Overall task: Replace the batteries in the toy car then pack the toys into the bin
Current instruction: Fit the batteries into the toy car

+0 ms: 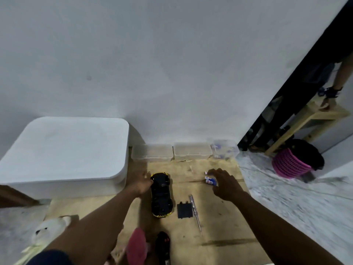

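The car (161,195) lies upside down at lower centre of the frame on a board (219,230). The left hand (142,183) touches its upper left corner, but blur hides whether it grips. The right hand (224,185) hovers with its fingers loosely spread just right of the batteries (209,181), holding nothing. A cover (184,210) and a screwdriver (195,211) lie right of the car. The white bin (63,155) sits at left.

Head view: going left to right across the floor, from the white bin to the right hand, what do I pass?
white bin → left hand → toy car → black battery cover → screwdriver → batteries → right hand
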A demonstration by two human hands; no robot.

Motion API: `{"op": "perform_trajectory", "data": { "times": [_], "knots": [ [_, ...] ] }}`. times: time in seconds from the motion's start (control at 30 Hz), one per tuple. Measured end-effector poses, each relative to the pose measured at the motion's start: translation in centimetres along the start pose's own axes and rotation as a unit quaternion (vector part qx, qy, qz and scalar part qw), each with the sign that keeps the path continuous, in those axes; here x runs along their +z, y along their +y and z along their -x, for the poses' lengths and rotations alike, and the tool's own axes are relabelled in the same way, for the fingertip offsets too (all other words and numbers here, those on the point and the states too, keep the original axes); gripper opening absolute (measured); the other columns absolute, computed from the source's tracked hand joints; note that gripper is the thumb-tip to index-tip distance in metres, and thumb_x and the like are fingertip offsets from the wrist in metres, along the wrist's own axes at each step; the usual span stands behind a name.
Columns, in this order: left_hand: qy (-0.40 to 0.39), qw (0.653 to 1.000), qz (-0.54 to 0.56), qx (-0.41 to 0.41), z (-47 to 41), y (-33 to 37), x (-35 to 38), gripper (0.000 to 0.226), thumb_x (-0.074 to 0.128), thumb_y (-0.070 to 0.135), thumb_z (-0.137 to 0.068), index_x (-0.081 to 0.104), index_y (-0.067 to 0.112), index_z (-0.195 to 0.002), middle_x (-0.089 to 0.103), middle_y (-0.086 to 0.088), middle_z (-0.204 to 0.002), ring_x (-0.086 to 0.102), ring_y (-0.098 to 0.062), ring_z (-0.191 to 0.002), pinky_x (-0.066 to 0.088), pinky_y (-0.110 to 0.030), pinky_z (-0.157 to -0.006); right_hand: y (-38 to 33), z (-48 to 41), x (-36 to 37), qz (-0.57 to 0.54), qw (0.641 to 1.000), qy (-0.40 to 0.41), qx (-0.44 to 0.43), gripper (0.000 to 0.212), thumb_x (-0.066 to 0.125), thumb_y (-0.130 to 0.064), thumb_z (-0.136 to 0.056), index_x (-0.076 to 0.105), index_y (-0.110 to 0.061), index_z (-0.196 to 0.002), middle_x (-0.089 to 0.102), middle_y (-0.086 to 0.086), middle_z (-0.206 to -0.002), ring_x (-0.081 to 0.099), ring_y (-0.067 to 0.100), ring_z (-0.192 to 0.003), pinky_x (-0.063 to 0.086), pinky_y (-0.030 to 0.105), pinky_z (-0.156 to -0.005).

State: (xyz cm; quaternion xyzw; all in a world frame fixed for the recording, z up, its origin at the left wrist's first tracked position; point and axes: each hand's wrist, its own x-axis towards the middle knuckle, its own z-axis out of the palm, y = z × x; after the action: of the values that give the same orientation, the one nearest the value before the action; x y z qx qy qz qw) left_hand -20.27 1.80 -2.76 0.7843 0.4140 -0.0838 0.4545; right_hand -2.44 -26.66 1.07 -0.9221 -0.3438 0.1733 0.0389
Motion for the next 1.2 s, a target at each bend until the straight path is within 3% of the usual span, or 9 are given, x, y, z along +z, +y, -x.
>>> {"op": "perform_trajectory", "data": {
  "times": [0.03,0.2,0.33,0.63,0.8,0.9,1.0,1.07,1.2],
  "knots": [
    [-0.012,1.0,0.02,-0.013,-0.2,-0.3,0.3,0.036,0.062,0.021,-0.093,0.058,0.012,-0.128,0.06,-0.016,-0.127,0.062,-0.033,-0.097,0.049,-0.025,-0.05,0.1,-0.4,0.1,0.003,1.0,-0.008,0.008,0.064,0.062,-0.019,-0.082,0.04,-0.031,-0.14,0.048,-0.001,-0.132,0.047,0.022,-0.122,0.042,0.038,-0.096],
    [-0.115,0.986,0.094,-0.076,-1.7,-1.5,1.7,0.031,0.049,0.031,-0.102,0.059,0.013,-0.126,0.063,-0.02,-0.119,0.06,-0.038,-0.111,0.048,-0.044,-0.098,1.5,-3.2,0.7,0.065,0.997,-0.04,0.004,0.076,0.068,-0.028,-0.08,0.032,-0.031,-0.147,0.035,0.002,-0.147,0.038,0.025,-0.133,0.041,0.042,-0.101],
    [-0.111,0.98,0.148,-0.071,0.0,0.4,1.5,0.018,0.051,0.031,-0.102,0.063,0.021,-0.093,0.064,-0.003,-0.086,0.058,-0.014,-0.072,0.043,-0.021,-0.06,2.7,-5.9,1.7,0.069,0.995,-0.058,-0.042,0.074,0.072,-0.034,-0.08,0.037,-0.031,-0.145,0.036,0.001,-0.143,0.04,0.025,-0.13,0.047,0.045,-0.097],
    [-0.14,0.979,0.147,-0.027,0.2,1.1,1.8,0.009,0.058,0.014,-0.099,0.058,0.011,-0.108,0.063,-0.003,-0.095,0.056,-0.01,-0.073,0.043,-0.02,-0.053,2.3,-7.4,4.1,0.041,0.996,-0.05,-0.059,0.018,0.058,-0.022,-0.087,0.047,-0.022,-0.101,0.05,0.003,-0.104,0.053,0.025,-0.099,0.049,0.037,-0.077],
    [-0.118,0.974,0.192,-0.023,-0.2,0.8,1.9,0.005,0.057,0.017,-0.1,0.052,0.017,-0.102,0.064,-0.012,-0.113,0.059,-0.018,-0.089,0.048,-0.028,-0.067,1.7,-7.0,4.9,0.02,0.999,-0.022,-0.027,0.01,0.05,-0.018,-0.094,0.053,-0.017,-0.104,0.055,0.006,-0.104,0.056,0.027,-0.095,0.051,0.037,-0.077],
    [-0.106,0.966,0.234,-0.022,-0.2,0.9,1.7,0.007,0.056,0.02,-0.1,0.053,0.018,-0.107,0.063,-0.013,-0.112,0.06,-0.023,-0.09,0.049,-0.033,-0.069,1.1,-6.9,4.2,-0.161,0.984,0.021,0.067,0.011,0.054,-0.009,-0.089,0.064,-0.01,-0.083,0.063,0.007,-0.086,0.063,0.027,-0.076,0.051,0.029,-0.058],
    [-0.096,0.961,0.257,-0.028,0.5,1.9,1.3,0.013,0.054,0.022,-0.101,0.053,0.016,-0.113,0.065,-0.011,-0.103,0.061,-0.024,-0.082,0.049,-0.032,-0.061,0.4,-6.5,3.2,-0.344,0.922,0.038,0.175,0.017,0.054,-0.004,-0.083,0.067,-0.001,-0.073,0.059,0.009,-0.064,0.053,0.022,-0.051,0.036,0.021,-0.039],
    [-0.085,0.96,0.264,-0.028,0.8,2.5,1.0,0.017,0.054,0.025,-0.101,0.053,0.015,-0.115,0.066,-0.012,-0.1,0.061,-0.025,-0.081,0.048,-0.032,-0.061,0.3,-6.5,3.0,-0.379,0.9,0.07,0.204,0.021,0.051,-0.011,-0.083,0.067,-0.001,-0.071,0.059,0.013,-0.066,0.049,0.023,-0.053,0.037,0.024,-0.045],
    [-0.063,0.957,0.283,-0.025,0.9,3.0,0.6,0.021,0.052,0.024,-0.102,0.051,0.01,-0.118,0.06,-0.008,-0.095,0.056,-0.025,-0.08,0.046,-0.034,-0.063,0.6,-6.6,3.2,-0.341,0.915,0.085,0.201,0.025,0.052,-0.02,-0.082,0.067,-0.004,-0.07,0.064,0.016,-0.076,0.054,0.027,-0.069,0.04,0.035,-0.065]
  ]
}}
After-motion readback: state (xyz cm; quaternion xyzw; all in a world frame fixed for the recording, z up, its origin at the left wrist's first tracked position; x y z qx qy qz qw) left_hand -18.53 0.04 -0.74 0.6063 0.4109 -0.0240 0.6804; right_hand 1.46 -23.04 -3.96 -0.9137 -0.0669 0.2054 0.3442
